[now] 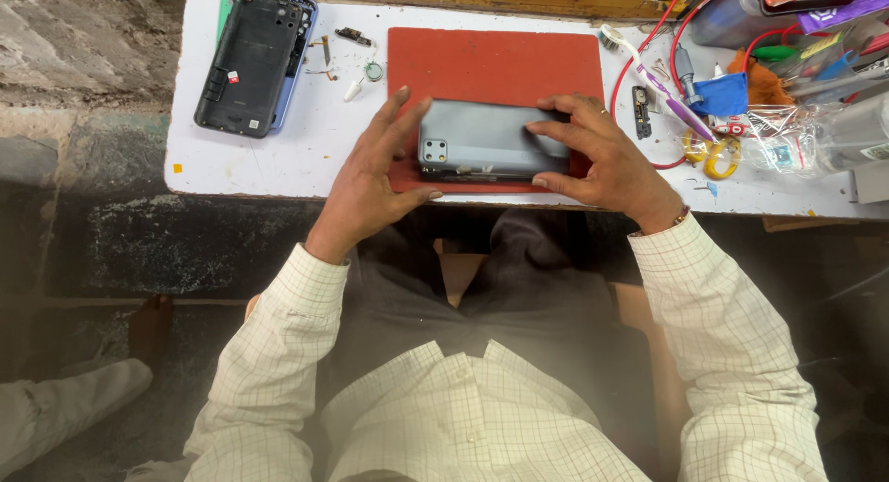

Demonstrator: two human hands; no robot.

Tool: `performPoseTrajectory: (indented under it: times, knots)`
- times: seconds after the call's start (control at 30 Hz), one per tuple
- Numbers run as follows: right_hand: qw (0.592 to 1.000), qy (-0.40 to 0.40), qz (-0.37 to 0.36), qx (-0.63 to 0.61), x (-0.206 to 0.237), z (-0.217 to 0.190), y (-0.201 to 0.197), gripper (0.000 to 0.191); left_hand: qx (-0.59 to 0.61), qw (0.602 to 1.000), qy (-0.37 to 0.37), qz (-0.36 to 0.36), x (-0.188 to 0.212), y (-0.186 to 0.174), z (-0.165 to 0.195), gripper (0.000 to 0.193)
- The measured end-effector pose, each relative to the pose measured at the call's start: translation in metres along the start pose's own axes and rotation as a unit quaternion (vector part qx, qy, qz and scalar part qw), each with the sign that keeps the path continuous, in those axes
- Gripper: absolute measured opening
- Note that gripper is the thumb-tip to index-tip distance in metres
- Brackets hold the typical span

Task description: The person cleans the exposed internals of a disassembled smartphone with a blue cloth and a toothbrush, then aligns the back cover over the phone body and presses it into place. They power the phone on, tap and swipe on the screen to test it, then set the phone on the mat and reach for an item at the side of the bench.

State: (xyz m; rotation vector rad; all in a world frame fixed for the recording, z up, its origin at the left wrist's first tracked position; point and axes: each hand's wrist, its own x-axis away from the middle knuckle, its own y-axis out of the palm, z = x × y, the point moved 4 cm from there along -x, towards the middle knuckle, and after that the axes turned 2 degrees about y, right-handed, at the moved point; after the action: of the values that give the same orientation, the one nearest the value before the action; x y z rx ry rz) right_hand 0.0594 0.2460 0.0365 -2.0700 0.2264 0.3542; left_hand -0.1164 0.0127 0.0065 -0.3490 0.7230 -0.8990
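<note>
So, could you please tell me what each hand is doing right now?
Left hand: open, fingers steadying the grey rectangular phone.
Right hand: pressing and gripping the phone's other end.

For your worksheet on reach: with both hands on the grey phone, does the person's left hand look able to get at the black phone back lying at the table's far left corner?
Probably yes. The left hand lies on the grey phone, and only small loose parts sit on the white table between it and the black phone back.
</note>
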Motion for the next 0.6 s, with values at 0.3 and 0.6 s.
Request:
performPoseTrajectory:
  times: [0.3, 0.6]
  knots:
    - [1.000, -0.003, -0.029, 0.000, 0.000, -0.003, 0.003, 0.056, -0.056, 0.998, -0.014, -0.024, 0.000, 0.004, -0.006, 0.059]
    - [0.994, -0.046, -0.056, 0.085, -0.001, -0.013, -0.004, 0.062, -0.244, 0.956, 0.130, -0.102, -0.016, -0.003, -0.008, 0.049]
